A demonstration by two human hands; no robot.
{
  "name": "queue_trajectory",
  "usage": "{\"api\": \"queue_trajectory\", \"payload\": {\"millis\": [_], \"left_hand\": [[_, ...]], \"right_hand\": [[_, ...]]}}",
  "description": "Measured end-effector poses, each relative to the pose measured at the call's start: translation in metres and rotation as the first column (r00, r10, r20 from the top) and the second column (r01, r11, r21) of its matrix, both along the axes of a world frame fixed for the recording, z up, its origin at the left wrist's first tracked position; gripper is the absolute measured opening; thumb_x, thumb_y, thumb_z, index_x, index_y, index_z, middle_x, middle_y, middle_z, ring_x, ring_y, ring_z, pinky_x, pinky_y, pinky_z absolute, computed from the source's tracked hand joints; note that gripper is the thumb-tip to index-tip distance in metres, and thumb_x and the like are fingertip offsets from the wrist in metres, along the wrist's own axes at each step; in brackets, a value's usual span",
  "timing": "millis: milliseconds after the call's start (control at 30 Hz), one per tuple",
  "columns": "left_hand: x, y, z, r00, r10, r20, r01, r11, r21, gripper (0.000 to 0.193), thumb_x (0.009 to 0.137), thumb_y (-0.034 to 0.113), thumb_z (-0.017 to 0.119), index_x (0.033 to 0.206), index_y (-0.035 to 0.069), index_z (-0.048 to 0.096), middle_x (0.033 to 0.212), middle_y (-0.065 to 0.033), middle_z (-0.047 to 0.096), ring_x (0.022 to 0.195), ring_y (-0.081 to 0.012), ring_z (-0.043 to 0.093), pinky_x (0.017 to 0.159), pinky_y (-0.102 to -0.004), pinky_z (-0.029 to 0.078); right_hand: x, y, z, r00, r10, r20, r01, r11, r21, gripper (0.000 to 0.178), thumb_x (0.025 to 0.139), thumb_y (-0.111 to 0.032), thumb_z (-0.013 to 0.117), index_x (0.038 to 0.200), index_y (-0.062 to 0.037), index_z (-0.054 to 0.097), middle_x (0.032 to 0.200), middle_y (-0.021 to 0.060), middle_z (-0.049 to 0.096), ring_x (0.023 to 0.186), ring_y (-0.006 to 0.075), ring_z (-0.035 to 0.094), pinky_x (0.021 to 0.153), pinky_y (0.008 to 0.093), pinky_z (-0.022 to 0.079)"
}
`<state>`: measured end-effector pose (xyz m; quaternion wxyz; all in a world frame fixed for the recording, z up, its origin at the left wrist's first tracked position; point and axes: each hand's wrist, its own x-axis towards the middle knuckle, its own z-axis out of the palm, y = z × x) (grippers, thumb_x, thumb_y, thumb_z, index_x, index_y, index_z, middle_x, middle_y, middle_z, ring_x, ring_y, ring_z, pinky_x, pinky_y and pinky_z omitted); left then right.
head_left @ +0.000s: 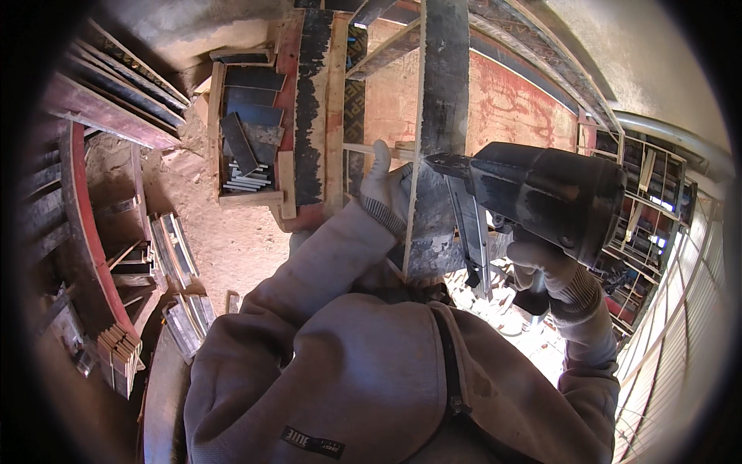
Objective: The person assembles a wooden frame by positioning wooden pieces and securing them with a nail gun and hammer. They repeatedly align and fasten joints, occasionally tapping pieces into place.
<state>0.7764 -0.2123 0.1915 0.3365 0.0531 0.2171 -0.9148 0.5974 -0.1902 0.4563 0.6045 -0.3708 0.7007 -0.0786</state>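
A long dark-faced board [442, 85] with a pale raw edge stands in front of me, running away from my chest. My left hand [380, 182], in a light glove, is at the board's left edge with the thumb up; its fingers pass behind the board and are partly hidden. In my gloved right hand [545, 263] is the handle of a black nail gun [545, 197], fingers wrapped round it. The tool lies sideways, its nose touching or very near the board's face. Its slanted magazine [471, 232] hangs down beside the board.
Left of the work stands a wooden box [218, 147] of dark offcuts. Red-edged panels [85, 209] and stacked boards [182, 255] line the far left. A reddish plywood panel [522, 104] lies beyond the board. Metal racks [649, 193] and a corrugated wall [680, 332] are at right.
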Motion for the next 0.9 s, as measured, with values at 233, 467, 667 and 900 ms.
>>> {"api": "queue_trajectory", "payload": {"millis": [233,467,667,900], "left_hand": [[-0.001,-0.003,0.008,0.987,-0.012,0.159,0.002,0.998,0.061,0.117,0.072,0.087,0.062,0.143,-0.004,0.046,0.132,-0.0211,0.062,0.122,-0.0373,0.060,0.106,-0.0573,0.048],[0.001,-0.002,-0.020,0.967,-0.036,0.253,0.027,0.999,0.038,0.087,0.092,0.072,0.057,0.139,-0.001,0.050,0.129,-0.0217,0.062,0.116,-0.0358,0.061,0.097,-0.0552,0.051],[0.054,-0.053,-0.044,0.659,0.179,0.730,-0.014,0.974,-0.226,0.064,0.090,0.068,0.064,0.095,0.004,0.069,0.076,-0.0045,0.068,0.064,-0.0174,0.064,0.063,-0.0328,0.053],[0.005,-0.176,-0.014,0.945,0.244,0.220,-0.169,0.935,-0.311,0.104,0.080,0.077,0.066,0.138,-0.007,0.048,0.137,-0.0220,0.057,0.123,-0.0323,0.057,0.104,-0.0444,0.049]], "right_hand": [[-0.005,0.003,0.000,0.999,-0.009,-0.032,0.007,0.999,-0.036,0.009,0.087,-0.008,0.068,0.082,-0.0021,0.064,0.060,0.0054,0.058,0.049,0.0162,0.056,0.046,0.0295,0.044],[-0.007,-0.002,0.005,0.990,-0.091,-0.107,0.086,0.995,-0.046,0.007,0.080,0.000,0.066,0.077,-0.0011,0.060,0.058,0.0068,0.056,0.045,0.0180,0.056,0.041,0.0300,0.045],[-0.001,-0.013,0.011,0.974,-0.200,-0.106,0.205,0.978,0.045,0.008,0.082,-0.008,0.071,0.080,-0.0060,0.063,0.065,0.0026,0.057,0.053,0.0143,0.055,0.048,0.0290,0.043],[0.017,-0.061,0.009,0.994,-0.108,-0.003,0.105,0.971,-0.215,0.007,0.078,0.001,0.065,0.079,-0.0003,0.058,0.056,0.0050,0.048,0.038,0.0188,0.049,0.038,0.0315,0.045]]}}
